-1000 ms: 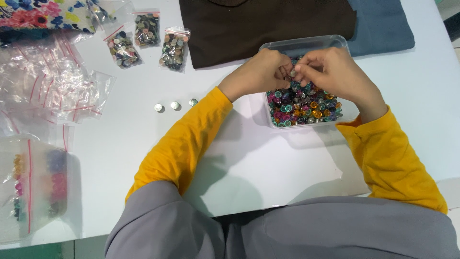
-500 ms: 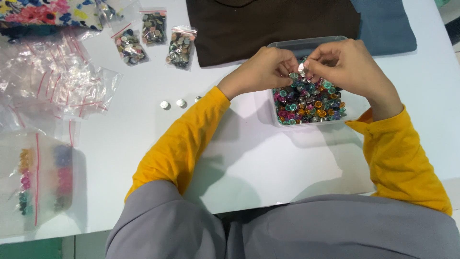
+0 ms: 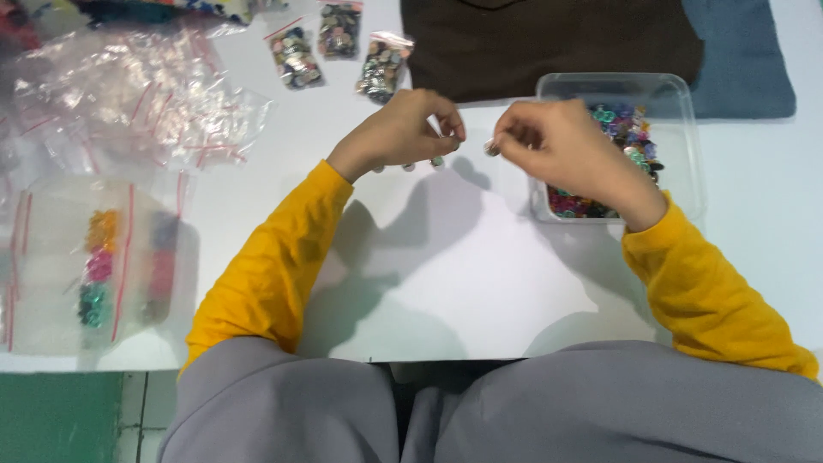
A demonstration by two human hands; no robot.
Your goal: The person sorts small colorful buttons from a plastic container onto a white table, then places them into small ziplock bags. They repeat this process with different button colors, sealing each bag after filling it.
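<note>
Left hand [image 3: 403, 133] pinches a small silvery piece [image 3: 453, 140]; right hand [image 3: 557, 150] pinches another [image 3: 490, 147], tips nearly meeting. Clear tub of coloured buttons [image 3: 677, 184] at 3 o'clock, under the right wrist; right hand nearer. Loose pieces [image 3: 435, 161] just below left fingers.

Three small filled clear bags [image 3: 340, 45] at top; empty red-striped bags [image 3: 137, 99] heaped left

Small craft or packing workspace, white tabletop [image 3: 446, 283], heap of empty clear zip bags [image 3: 129, 103] at ten o'clock, clear plastic tub of colourful small round pieces [image 3: 677, 94] at two o'clock, small filled bags [image 3: 339, 30] at twelve.
</note>
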